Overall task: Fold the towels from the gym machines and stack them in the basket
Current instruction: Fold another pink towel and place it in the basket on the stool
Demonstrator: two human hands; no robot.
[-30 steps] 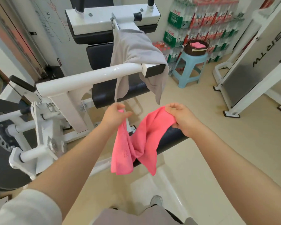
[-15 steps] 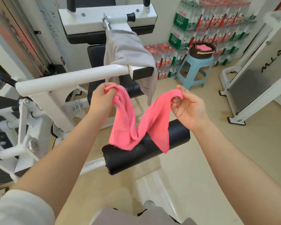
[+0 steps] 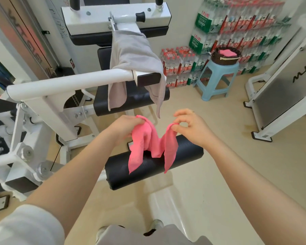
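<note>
A pink towel (image 3: 149, 145) hangs between both hands above the black roller pad (image 3: 154, 165) of a gym machine. My left hand (image 3: 125, 126) grips one bunched corner of it. My right hand (image 3: 191, 126) pinches the other corner between thumb and forefinger, with the other fingers spread. Two loose ends droop over the pad. A grey towel (image 3: 132, 64) is draped over the machine's white arm (image 3: 69, 84). The dark woven basket (image 3: 225, 56) stands on a blue stool (image 3: 217, 76) at the far right, with a folded pink towel (image 3: 227, 53) inside.
White machine frame and levers (image 3: 25, 138) fill the left side. Packs of bottled water (image 3: 237, 32) are stacked against the back wall. Another white machine (image 3: 281, 85) stands on the right. Beige floor (image 3: 219, 174) lies between me and the stool.
Both hands have come closer together with the pink towel, so it now sags in a deeper fold between them. My right hand went from a full grip to a fingertip pinch.
</note>
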